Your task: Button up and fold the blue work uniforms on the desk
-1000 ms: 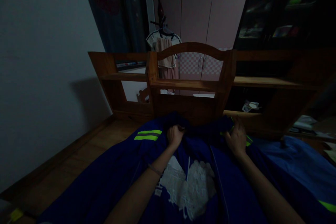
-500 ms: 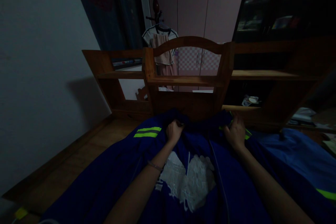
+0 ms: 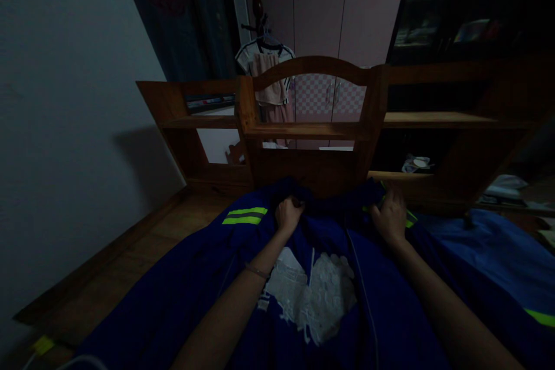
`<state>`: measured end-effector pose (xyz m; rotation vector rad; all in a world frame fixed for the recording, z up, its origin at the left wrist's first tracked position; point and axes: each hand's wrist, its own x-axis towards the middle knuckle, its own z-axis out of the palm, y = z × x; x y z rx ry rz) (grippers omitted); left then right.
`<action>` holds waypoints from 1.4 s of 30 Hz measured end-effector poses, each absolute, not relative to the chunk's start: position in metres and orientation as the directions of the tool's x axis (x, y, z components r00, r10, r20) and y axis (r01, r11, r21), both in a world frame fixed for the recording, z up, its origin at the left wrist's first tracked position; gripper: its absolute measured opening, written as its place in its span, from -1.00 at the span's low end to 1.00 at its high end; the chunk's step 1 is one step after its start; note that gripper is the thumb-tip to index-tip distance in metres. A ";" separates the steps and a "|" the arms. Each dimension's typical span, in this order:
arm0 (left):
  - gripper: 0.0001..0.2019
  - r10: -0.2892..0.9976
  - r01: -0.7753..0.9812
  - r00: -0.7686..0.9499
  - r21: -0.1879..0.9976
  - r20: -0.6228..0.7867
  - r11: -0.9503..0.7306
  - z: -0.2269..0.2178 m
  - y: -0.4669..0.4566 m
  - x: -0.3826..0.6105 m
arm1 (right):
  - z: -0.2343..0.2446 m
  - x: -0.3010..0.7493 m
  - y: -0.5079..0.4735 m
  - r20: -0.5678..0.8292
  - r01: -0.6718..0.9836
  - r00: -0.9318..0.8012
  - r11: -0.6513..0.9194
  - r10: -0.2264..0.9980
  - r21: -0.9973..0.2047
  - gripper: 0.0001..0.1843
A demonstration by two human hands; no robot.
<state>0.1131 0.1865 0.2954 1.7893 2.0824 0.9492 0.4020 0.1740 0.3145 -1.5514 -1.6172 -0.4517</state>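
A wrinkly blue coat [image 3: 173,289] lies in front of the wood shelf [image 3: 310,130], with a straight bright stripe [image 3: 245,220] and a grey patch [image 3: 323,295] with bumpy edges. The hands are apart, near the shelf: the left hand [image 3: 289,215] squeezes the coat; the right hand [image 3: 391,217] touches it, but I cannot tell if it grips. Since a second ago, only the view has tipped a little.

A brown wooden shelved headboard [image 3: 307,170] bars the way just beyond the left hand [image 3: 289,214] and right hand [image 3: 391,217]; between them, above the yellow-green-banded blue cloth garment [image 3: 329,234], passage is free.
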 end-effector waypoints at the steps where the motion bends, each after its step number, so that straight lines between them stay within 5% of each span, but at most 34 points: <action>1: -0.73 0.947 0.794 -0.221 0.607 0.234 0.035 0.295 0.187 0.113 | 0.315 0.402 0.174 0.758 0.944 0.106 0.174 0.644 -0.280 -0.29; 42: -0.90 0.946 0.667 -0.169 0.739 0.278 -0.097 0.279 0.201 0.105 | 0.312 0.404 0.175 0.749 0.961 0.108 0.124 0.654 -0.247 -0.32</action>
